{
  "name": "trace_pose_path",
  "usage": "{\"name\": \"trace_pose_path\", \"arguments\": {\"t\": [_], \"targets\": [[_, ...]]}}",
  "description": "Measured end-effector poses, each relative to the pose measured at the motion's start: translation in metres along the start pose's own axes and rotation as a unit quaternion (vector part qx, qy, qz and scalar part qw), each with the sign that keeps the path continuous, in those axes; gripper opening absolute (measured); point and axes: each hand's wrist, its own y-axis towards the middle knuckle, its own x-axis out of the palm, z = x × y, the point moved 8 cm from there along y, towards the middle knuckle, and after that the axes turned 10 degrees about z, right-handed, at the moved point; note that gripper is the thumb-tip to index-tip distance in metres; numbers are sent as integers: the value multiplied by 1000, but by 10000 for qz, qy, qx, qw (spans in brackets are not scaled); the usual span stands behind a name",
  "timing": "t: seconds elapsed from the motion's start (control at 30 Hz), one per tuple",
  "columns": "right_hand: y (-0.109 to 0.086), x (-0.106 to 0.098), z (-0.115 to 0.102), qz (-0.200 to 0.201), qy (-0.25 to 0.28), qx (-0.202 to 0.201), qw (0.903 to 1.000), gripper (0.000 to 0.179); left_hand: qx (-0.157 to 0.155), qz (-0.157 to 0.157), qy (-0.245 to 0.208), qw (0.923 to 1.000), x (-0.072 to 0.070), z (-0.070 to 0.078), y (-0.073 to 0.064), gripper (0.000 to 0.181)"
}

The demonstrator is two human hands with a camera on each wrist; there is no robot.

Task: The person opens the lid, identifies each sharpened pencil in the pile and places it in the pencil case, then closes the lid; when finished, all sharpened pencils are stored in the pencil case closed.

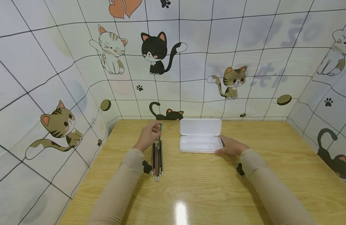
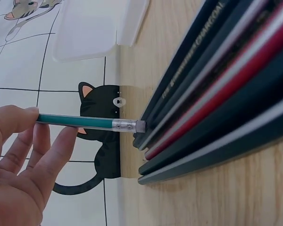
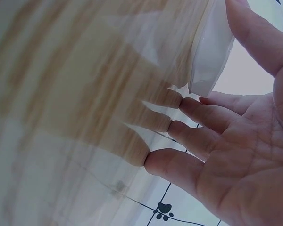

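Note:
My left hand point(image 1: 148, 135) pinches a green pencil point(image 2: 92, 122) near one end, between thumb and fingertips. The pencil's metal ferrule and eraser point down toward several dark pencils point(image 1: 153, 157) lying side by side on the table. Among those lies a red pencil point(image 2: 240, 70). To the right, a white pencil case point(image 1: 201, 145) stands open, its lid raised at the back and its tray bare. My right hand point(image 1: 230, 146) holds the case's right end, thumb at the front corner and fingers toward the back. In the right wrist view, the case point(image 3: 212, 52) is only partly visible.
The wooden table point(image 1: 190, 181) reaches back to a wall point(image 1: 195, 62) covered in a cat-print sheet with grid lines. The same sheet hangs at left and right. A dark wrist camera point(image 1: 146, 167) sits beside the pencils.

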Motion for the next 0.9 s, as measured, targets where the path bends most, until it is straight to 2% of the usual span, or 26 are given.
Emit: {"name": "trace_pose_path", "arguments": {"t": [0.33,0.63,0.9], "targets": [[2,0,0,-1,-59,-23,10000,100,25,126,0,9999,3,8,3,44],[1,-2,-1,33,-159,-58,9999,101,202,236,-186,9993,10,17,5,45],[1,-1,-1,39,-204,-63,9998,102,365,213,-233,9988,17,23,6,45]]}}
